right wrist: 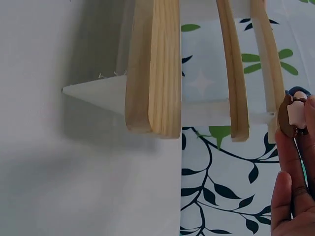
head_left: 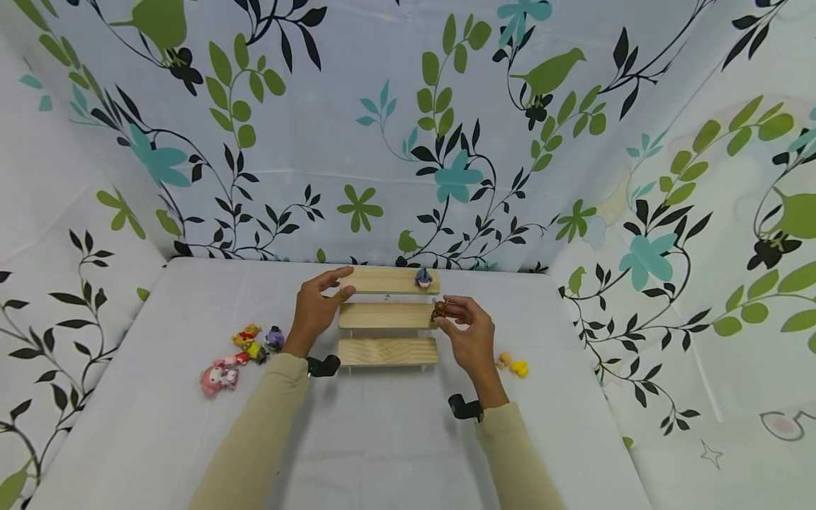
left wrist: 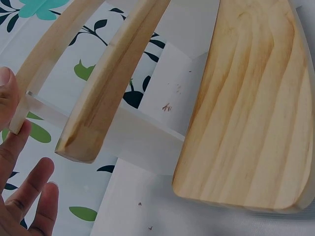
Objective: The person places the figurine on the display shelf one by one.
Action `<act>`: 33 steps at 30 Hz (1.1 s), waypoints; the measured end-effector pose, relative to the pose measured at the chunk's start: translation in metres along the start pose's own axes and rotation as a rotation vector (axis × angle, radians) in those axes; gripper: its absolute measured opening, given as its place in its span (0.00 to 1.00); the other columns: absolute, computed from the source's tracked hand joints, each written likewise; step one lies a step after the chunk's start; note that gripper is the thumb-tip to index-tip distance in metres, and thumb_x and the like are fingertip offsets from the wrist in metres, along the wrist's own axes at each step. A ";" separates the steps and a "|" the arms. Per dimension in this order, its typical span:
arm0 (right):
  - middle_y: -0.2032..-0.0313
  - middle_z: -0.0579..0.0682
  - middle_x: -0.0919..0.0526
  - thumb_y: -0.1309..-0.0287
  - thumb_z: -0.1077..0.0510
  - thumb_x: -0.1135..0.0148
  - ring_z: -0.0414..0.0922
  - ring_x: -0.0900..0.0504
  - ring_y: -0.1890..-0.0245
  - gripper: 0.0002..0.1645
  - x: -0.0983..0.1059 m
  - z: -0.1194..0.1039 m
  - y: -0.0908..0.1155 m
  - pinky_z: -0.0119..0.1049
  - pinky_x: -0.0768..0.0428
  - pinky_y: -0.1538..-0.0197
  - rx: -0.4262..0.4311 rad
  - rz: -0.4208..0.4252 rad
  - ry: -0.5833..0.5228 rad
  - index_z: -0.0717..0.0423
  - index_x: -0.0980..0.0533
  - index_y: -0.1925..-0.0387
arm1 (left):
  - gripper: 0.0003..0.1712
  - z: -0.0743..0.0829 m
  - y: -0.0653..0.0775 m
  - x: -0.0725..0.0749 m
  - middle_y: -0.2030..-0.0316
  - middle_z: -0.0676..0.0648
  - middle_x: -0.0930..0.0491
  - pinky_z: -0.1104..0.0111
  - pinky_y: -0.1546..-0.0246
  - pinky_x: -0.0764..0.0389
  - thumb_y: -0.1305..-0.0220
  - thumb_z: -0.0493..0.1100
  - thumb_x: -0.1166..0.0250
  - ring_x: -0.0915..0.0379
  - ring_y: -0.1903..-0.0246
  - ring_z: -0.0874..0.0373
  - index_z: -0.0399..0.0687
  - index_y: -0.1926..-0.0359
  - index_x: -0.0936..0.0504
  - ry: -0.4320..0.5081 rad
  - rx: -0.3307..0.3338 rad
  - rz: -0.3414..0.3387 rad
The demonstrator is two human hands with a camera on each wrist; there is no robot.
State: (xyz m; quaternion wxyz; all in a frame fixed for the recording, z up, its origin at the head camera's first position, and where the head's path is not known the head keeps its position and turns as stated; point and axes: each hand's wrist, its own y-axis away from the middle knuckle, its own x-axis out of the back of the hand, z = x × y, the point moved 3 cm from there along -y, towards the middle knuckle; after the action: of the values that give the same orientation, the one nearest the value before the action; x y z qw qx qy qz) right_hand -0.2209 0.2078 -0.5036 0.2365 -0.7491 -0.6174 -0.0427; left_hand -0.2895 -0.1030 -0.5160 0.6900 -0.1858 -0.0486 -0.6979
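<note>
A three-tier stand with wooden shelves [head_left: 387, 352] on clear supports stands in the middle of the table. My left hand [head_left: 313, 312] pinches the left end of its top shelf [head_left: 379, 281], thumb and index finger at the board's edge in the left wrist view. A small blue figurine [head_left: 423, 278] sits near the right end of that shelf. My right hand [head_left: 470, 333] holds a small brown figurine [head_left: 438, 310] between thumb and fingers, by the right end of the middle shelf [head_left: 385, 316]. In the right wrist view the brown figurine [right wrist: 297, 114] shows a pale front.
Left of the stand lie a pink figurine [head_left: 219, 377], a yellow-and-black figurine [head_left: 256, 352], an orange-and-red figurine [head_left: 246, 334] and a purple figurine [head_left: 275, 338]. A yellow figurine [head_left: 519, 368] lies at the right. Leaf-patterned cloth [head_left: 408, 142] hangs behind the white table [head_left: 382, 453].
</note>
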 end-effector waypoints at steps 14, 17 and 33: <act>0.52 0.51 0.08 0.43 0.61 0.21 0.50 0.11 0.48 0.23 -0.019 0.013 -0.007 0.48 0.21 0.43 -0.029 0.010 0.004 0.52 0.16 0.45 | 0.28 -0.002 -0.002 -0.003 0.29 0.47 0.21 0.43 0.39 0.21 0.30 0.54 0.28 0.25 0.31 0.42 0.57 0.31 0.17 -0.002 0.006 0.004; 0.53 0.50 0.08 0.43 0.60 0.21 0.50 0.11 0.48 0.22 -0.022 0.016 -0.006 0.47 0.22 0.42 -0.030 0.012 0.019 0.51 0.16 0.46 | 0.28 -0.002 -0.002 -0.002 0.29 0.47 0.21 0.43 0.39 0.21 0.30 0.54 0.28 0.26 0.30 0.41 0.57 0.31 0.17 -0.005 0.009 0.004; 0.53 0.51 0.07 0.45 0.59 0.19 0.51 0.11 0.48 0.23 -0.030 0.020 -0.005 0.50 0.22 0.40 -0.027 0.027 0.006 0.51 0.16 0.47 | 0.28 -0.004 -0.002 -0.001 0.30 0.47 0.20 0.44 0.40 0.21 0.30 0.54 0.27 0.25 0.32 0.42 0.57 0.32 0.17 -0.011 0.005 0.016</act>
State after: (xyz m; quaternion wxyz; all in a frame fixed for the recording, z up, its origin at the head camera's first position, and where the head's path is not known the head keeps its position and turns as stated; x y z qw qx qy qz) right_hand -0.2374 0.1899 -0.5305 0.2287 -0.7605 -0.6057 -0.0503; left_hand -0.2922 -0.1028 -0.5194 0.6959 -0.1882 -0.0523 -0.6911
